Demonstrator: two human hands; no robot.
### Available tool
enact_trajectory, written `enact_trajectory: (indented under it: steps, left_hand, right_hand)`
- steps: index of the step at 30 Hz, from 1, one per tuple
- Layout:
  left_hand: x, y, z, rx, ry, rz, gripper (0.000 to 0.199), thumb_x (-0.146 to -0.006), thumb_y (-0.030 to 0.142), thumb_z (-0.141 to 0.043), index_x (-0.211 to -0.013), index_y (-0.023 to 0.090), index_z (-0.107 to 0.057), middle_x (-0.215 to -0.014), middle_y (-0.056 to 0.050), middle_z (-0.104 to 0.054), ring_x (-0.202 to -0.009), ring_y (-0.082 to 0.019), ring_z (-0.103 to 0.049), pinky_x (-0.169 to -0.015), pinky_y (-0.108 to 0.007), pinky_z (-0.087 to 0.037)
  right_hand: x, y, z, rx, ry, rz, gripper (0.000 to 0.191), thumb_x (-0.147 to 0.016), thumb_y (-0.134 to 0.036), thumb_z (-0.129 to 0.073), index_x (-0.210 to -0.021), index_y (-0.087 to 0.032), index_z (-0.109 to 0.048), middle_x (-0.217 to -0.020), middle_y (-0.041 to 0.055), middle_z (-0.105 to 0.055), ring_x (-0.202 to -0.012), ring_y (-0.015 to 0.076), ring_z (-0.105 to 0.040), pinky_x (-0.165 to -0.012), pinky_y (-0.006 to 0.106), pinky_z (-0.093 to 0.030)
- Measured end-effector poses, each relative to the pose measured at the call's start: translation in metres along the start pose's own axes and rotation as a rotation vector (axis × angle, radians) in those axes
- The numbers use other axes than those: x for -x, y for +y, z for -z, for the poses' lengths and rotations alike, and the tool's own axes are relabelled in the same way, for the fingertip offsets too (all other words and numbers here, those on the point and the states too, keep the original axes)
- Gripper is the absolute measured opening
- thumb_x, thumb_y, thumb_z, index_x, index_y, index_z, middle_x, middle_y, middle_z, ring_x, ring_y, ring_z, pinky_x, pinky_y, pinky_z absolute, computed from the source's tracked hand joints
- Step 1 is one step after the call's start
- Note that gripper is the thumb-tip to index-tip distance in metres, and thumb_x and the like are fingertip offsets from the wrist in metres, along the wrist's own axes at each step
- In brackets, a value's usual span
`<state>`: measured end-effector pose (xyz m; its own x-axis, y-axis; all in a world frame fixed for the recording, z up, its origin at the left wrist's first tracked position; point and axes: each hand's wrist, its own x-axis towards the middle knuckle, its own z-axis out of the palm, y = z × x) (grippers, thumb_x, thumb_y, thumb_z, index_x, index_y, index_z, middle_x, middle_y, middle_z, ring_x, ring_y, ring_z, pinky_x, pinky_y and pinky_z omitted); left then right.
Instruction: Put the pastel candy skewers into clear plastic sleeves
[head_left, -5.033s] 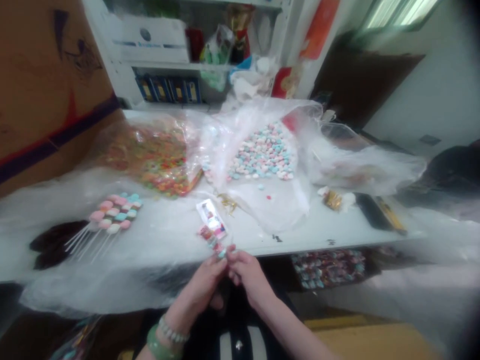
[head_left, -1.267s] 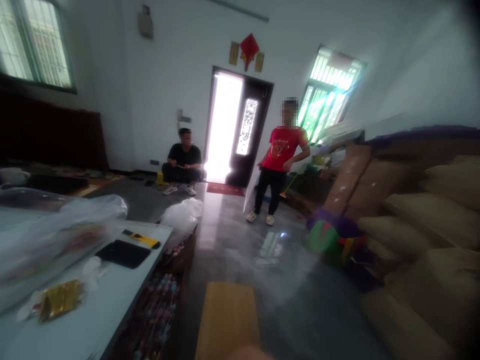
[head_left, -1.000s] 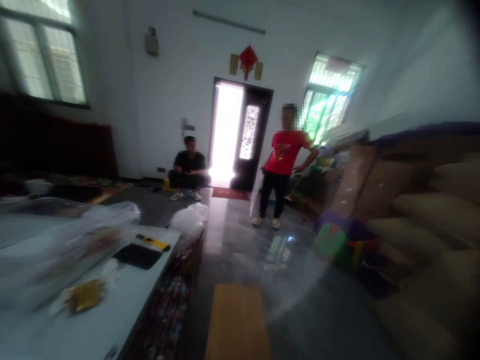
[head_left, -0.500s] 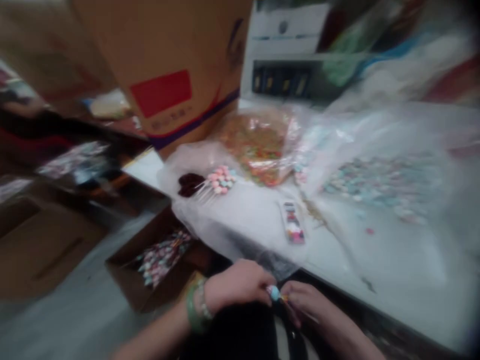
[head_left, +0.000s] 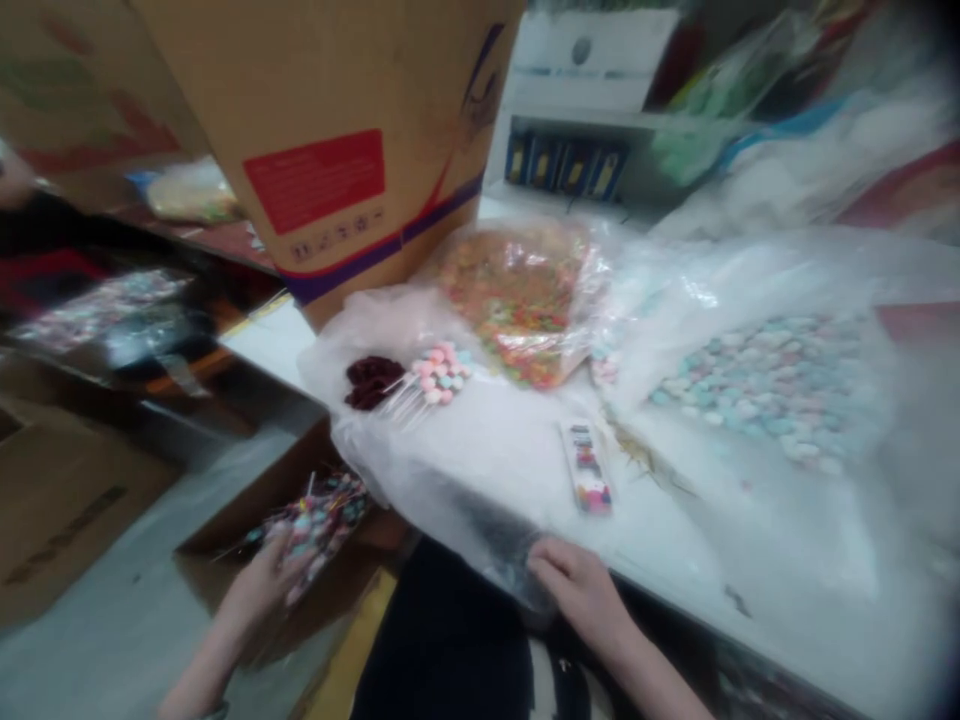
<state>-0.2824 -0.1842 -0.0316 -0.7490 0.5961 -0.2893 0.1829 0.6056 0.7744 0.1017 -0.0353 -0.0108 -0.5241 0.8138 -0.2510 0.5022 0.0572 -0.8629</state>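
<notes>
1. Left hand [head_left: 259, 585] reaches to the piled candy sticks [head_left: 330, 515] inside an open cardboard box [head_left: 300, 455], fingers partly bent at the near side of the pile; blur hides whether they grip one.
2. Right hand [head_left: 574, 585], fingers curled closed, rests at the front edge of the white table [head_left: 495, 440], against clear plastic sheeting [head_left: 442, 510]; whether it pinches the plastic cannot be told.
3. The box of candy sticks sits below table height, on the person's left, beside a yellowish wooden surface [head_left: 349, 655].
4. On the table, beyond the right hand, a narrow printed packet [head_left: 587, 468] lies flat.
5. Farther left, pink, white and blue sweets on white sticks [head_left: 442, 373] lie together beside a dark red bundle [head_left: 373, 382].
6. Behind them, a clear bag [head_left: 517, 300] shows orange, red and green pieces.
7. To the right, pastel sweets [head_left: 772, 385] spread within a large translucent bag [head_left: 697, 290].
8. A tall brown carton [head_left: 345, 90] with a red label stands at the table's far left, near shelving [head_left: 637, 118] that holds blue-spined items [head_left: 562, 165].
</notes>
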Motion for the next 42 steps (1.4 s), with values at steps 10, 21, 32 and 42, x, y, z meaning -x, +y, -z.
enact_trajectory:
  steps: [10,21,32,42]
  left_hand:
    - [-0.029,0.165,-0.125,-0.543,0.239,-0.996,0.032,-0.094,0.032,-0.044,-0.092,0.018,-0.072,-0.093,-0.012,-0.067,-0.086,-0.027,-0.060,-0.080,-0.039,-0.045]
    - [-0.085,0.209,-0.123,-1.009,0.216,-0.655,0.030,-0.093,0.032,-0.041,-0.088,0.020,-0.068,-0.098,-0.013,-0.066,-0.082,-0.031,-0.056,-0.071,-0.043,-0.041]
    - [0.033,0.212,-0.268,-0.275,-0.496,-0.902,0.020,-0.083,0.036,-0.055,-0.085,0.022,-0.069,-0.088,-0.005,-0.068,-0.081,-0.022,-0.063,-0.075,-0.032,-0.046]
    - [0.039,0.202,-0.323,-0.439,-0.563,-0.699,0.013,-0.081,0.034,-0.058,-0.079,0.021,-0.057,-0.071,-0.001,-0.060,-0.068,-0.021,-0.056,-0.063,-0.031,-0.038]
  right_hand:
    - [0.013,0.034,0.063,-0.232,0.522,-0.299,0.030,-0.070,-0.042,-0.058,-0.088,-0.020,-0.068,-0.057,-0.0034,-0.054,-0.053,0.0172,-0.053,-0.061,0.031,-0.046]
    - [0.013,0.054,0.093,-0.258,0.626,-0.317,0.021,-0.070,-0.034,-0.055,-0.079,-0.021,-0.069,-0.064,-0.0006,-0.063,-0.055,0.0172,-0.057,-0.065,0.031,-0.048]
    - [-0.036,0.049,0.069,0.395,0.545,0.000,0.021,-0.096,-0.021,-0.046,-0.090,-0.018,-0.066,-0.092,0.0080,-0.065,-0.089,0.0199,-0.060,-0.081,0.029,-0.043]
    - [-0.054,0.054,0.077,0.267,0.583,-0.352,0.015,-0.094,-0.022,-0.048,-0.094,-0.021,-0.064,-0.088,0.0048,-0.068,-0.082,0.0196,-0.060,-0.072,0.028,-0.039]
